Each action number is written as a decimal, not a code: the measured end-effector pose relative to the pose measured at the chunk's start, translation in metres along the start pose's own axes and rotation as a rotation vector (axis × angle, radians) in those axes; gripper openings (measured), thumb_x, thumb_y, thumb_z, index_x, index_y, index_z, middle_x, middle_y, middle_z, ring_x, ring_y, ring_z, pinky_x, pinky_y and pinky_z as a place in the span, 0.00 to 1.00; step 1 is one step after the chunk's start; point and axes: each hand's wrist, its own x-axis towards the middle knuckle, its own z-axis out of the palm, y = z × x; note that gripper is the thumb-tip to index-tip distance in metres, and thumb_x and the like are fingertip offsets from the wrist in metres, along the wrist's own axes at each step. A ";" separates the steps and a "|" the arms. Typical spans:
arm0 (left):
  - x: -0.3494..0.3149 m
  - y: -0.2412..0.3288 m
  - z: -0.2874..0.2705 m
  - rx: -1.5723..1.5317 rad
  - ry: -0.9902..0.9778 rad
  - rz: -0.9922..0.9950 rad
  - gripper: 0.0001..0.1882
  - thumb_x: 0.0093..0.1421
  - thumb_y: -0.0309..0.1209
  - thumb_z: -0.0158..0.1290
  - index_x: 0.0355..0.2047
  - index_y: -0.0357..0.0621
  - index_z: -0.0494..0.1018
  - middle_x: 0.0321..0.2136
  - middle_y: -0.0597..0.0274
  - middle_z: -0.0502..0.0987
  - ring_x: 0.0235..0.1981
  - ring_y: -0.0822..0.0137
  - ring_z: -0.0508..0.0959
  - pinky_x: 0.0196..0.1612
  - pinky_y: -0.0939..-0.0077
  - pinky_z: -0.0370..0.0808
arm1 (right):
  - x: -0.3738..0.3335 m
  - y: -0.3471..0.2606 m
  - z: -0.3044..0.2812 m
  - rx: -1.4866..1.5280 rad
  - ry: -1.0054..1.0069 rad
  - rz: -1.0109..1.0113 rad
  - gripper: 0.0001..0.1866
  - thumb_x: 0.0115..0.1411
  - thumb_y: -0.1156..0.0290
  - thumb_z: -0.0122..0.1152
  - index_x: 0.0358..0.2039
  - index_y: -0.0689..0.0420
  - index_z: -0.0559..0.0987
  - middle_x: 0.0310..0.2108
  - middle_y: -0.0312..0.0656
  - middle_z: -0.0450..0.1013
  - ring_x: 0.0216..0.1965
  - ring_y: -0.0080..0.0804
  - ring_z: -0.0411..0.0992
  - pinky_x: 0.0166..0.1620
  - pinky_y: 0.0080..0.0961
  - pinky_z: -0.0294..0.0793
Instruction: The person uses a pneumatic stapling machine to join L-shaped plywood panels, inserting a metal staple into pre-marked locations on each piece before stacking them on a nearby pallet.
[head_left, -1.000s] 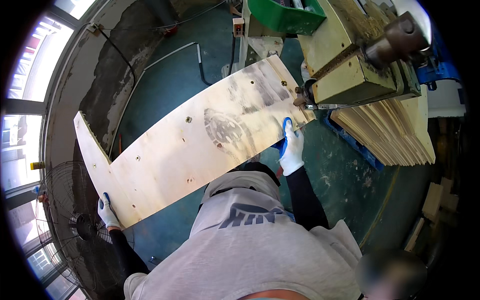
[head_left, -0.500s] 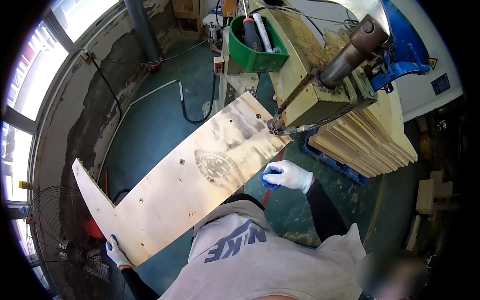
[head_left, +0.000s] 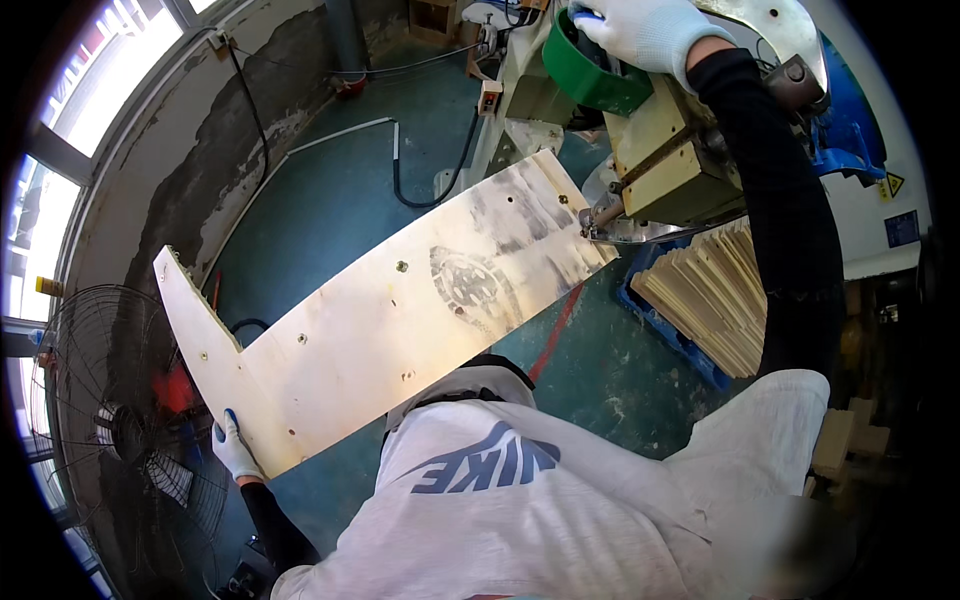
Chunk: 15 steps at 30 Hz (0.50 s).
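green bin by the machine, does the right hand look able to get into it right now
Likely yes: the right hand is over the green bin, with nothing visible blocking its way, while the left hand grips the wooden board away from it. That hand hides much of the inside.

Lower centre of the frame: large dark-blue capitals (head_left: pixel 485 470) beside a curved emblem (head_left: pixel 497 436), printed on the light grey shirt (head_left: pixel 560 520). Right edge: a yellow triangular warning sign (head_left: pixel 892 186), above a dark rectangular label (head_left: pixel 901 229) with print too small to read. Centre: a round dark mark (head_left: pixel 470 284), too smudged to read, on the wooden board (head_left: pixel 345 335).
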 end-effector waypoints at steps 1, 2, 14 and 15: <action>-0.003 0.004 0.002 -0.046 0.005 -0.018 0.19 0.68 0.36 0.58 0.50 0.30 0.75 0.42 0.61 0.81 0.38 0.72 0.77 0.44 0.77 0.75 | 0.009 -0.004 0.000 0.095 -0.114 0.101 0.16 0.61 0.60 0.51 0.38 0.54 0.82 0.40 0.52 0.81 0.40 0.55 0.79 0.45 0.46 0.78; -0.004 0.004 0.003 -0.053 0.006 -0.020 0.19 0.68 0.36 0.58 0.50 0.30 0.75 0.42 0.61 0.81 0.38 0.72 0.77 0.44 0.77 0.75 | 0.016 -0.005 0.007 0.063 -0.115 0.112 0.15 0.60 0.60 0.51 0.39 0.54 0.82 0.39 0.53 0.81 0.41 0.54 0.79 0.45 0.46 0.78; -0.011 0.006 0.007 -0.074 0.027 -0.001 0.20 0.68 0.36 0.58 0.50 0.29 0.75 0.43 0.59 0.81 0.39 0.71 0.78 0.45 0.76 0.76 | -0.009 -0.023 -0.028 0.229 0.280 0.348 0.12 0.59 0.64 0.55 0.39 0.57 0.78 0.32 0.54 0.78 0.36 0.54 0.77 0.42 0.43 0.75; -0.010 0.003 0.003 -0.063 0.032 0.003 0.20 0.68 0.36 0.58 0.50 0.29 0.75 0.43 0.59 0.81 0.39 0.71 0.78 0.45 0.76 0.76 | -0.016 -0.023 -0.025 0.339 0.425 0.263 0.10 0.61 0.68 0.53 0.40 0.59 0.74 0.32 0.55 0.76 0.34 0.54 0.76 0.40 0.40 0.74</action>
